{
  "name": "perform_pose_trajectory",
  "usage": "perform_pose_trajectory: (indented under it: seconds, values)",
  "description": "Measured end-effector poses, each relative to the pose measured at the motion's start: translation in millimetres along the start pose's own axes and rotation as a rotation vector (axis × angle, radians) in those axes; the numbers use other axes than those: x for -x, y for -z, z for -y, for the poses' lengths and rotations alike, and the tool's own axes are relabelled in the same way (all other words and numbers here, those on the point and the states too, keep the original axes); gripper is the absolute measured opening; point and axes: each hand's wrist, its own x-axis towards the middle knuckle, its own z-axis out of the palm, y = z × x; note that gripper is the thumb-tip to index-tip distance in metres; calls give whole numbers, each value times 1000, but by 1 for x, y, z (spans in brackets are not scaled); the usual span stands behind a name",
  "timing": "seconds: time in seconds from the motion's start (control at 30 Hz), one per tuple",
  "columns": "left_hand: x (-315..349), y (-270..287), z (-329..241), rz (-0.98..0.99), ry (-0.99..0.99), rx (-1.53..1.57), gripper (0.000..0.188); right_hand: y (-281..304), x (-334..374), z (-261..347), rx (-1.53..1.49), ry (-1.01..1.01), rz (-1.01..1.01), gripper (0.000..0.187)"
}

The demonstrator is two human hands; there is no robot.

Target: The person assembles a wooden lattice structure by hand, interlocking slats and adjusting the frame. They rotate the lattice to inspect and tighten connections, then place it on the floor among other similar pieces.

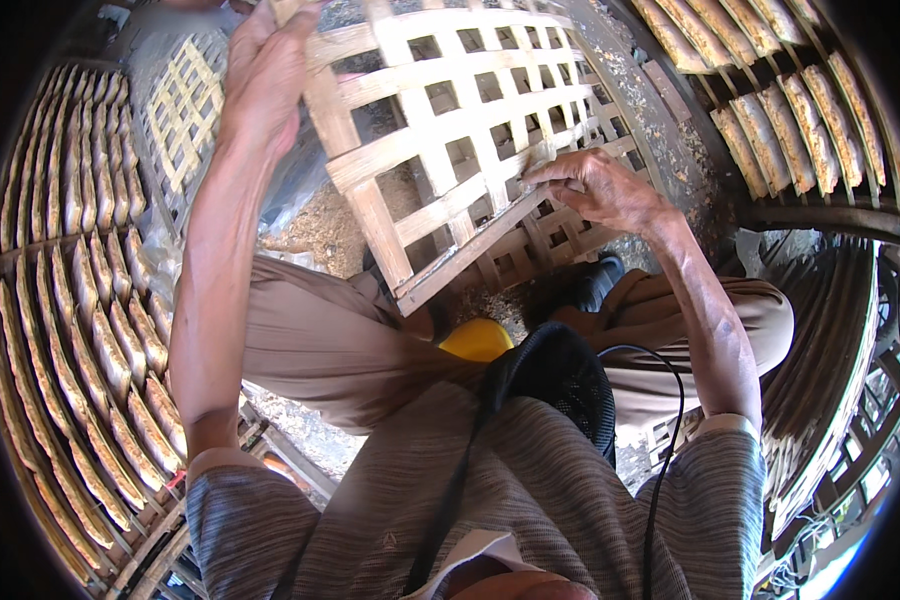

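Observation:
A pale wooden lattice panel (378, 225) of crossed slats, with square gaps, is tilted in front of my knees. My left hand (270, 75) is closed round its far left corner, partly cut off by the top of the picture. Along the near edge runs a narrow wooden strip (470, 250). My right hand (605, 190) pinches this edge near the strip's right end, with thumb and forefinger close together. Whether anything small sits between those fingertips cannot be made out.
Racks of pale, brown-edged pieces (100, 330) stand at the left, with more pieces (770, 140) at the far right. A second lattice panel (185, 110) lies at the far left. Thin sheets (820, 350) are stacked at the right. Shavings (330, 225) and a yellow object (477, 340) lie below.

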Motion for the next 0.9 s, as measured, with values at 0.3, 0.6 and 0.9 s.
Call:
perform_pose_trajectory:
  seconds: [0.3, 0.6, 0.9]
  values:
    - [4, -13, 11, -98, -177, 47, 25, -40, -15, -39, 529, 205, -42, 32]
    - [8, -17, 1, -74, -213, 44, 27, -31, -29, -17, 381, 275, -32, 32]
    - [10, -21, -3, 21, -245, -7, 26, -38, -21, -9, 703, 169, 59, 34]
